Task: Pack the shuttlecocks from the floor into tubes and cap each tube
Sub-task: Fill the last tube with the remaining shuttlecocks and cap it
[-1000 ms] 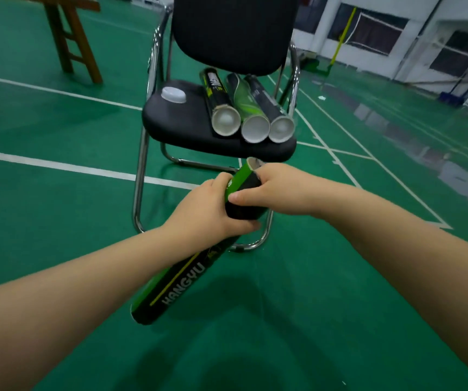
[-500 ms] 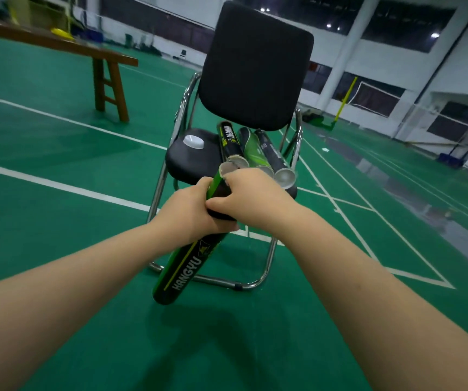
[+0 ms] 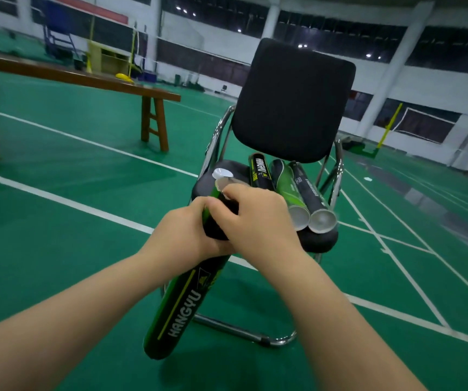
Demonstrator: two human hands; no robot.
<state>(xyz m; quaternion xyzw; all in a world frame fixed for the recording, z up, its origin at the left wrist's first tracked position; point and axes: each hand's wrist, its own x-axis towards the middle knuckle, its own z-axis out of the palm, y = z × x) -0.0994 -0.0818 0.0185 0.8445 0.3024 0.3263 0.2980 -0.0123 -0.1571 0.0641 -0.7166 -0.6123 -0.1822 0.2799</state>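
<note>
Fingers of our left hand [image 3: 186, 231] curl round the Hangyu tube [image 3: 183, 301] below its open top, our right hand [image 3: 255, 218] grasping that top end, just before the chair seat [image 3: 321, 239] holding three more tubes [image 3: 286, 187].

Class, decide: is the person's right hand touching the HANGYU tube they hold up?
Touching. The head view shows the right hand curled over the top of the HANGYU tube, no gap between them.
</note>
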